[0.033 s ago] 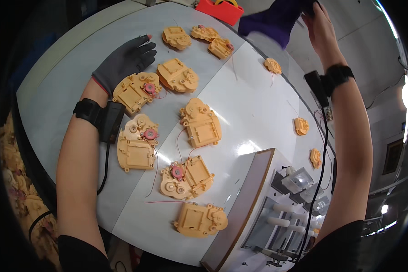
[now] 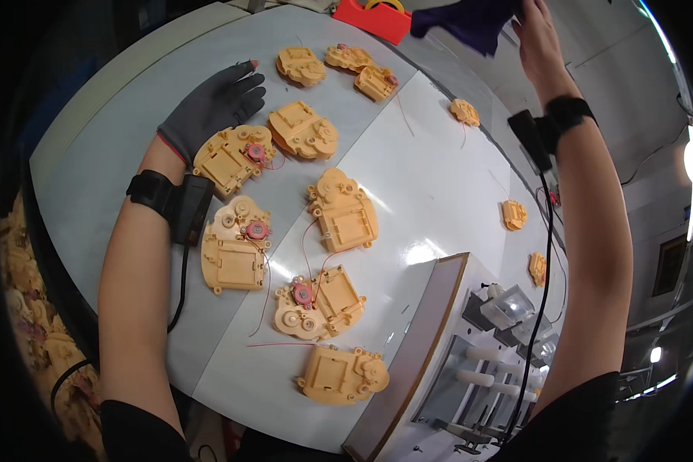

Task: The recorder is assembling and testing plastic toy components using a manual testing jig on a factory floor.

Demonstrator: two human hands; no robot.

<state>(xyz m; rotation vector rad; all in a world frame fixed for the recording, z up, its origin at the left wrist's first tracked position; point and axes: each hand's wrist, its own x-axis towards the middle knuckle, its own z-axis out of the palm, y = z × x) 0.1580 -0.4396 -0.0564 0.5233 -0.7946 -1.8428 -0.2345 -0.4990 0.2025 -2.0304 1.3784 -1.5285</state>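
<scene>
My left hand (image 2: 214, 109), in a dark grey glove with one bare fingertip, lies flat on the table with its fingers extended. Just below it sits a yellow plastic housing (image 2: 227, 163) with a small pink-red round part and thin wires; another housing (image 2: 304, 129) is to its right. At the upper right, my right hand (image 2: 537, 35) is bare and raised, gripping a dark purple cloth (image 2: 466, 25) that hangs out to its left. The top of the cloth and some fingertips are cut off by the picture's edge.
Several more yellow housings (image 2: 343, 212) with thin red wires lie across the grey-white table (image 2: 431, 177). At the lower right stands a box-like fixture (image 2: 470, 377) with white rollers and clear covers. A red tape dispenser (image 2: 373, 19) is at the far edge. Many housings (image 2: 46, 346) are heaped at left.
My right hand and the purple cloth have shifted up, so less of the cloth shows. My left hand stays in place on the table.
</scene>
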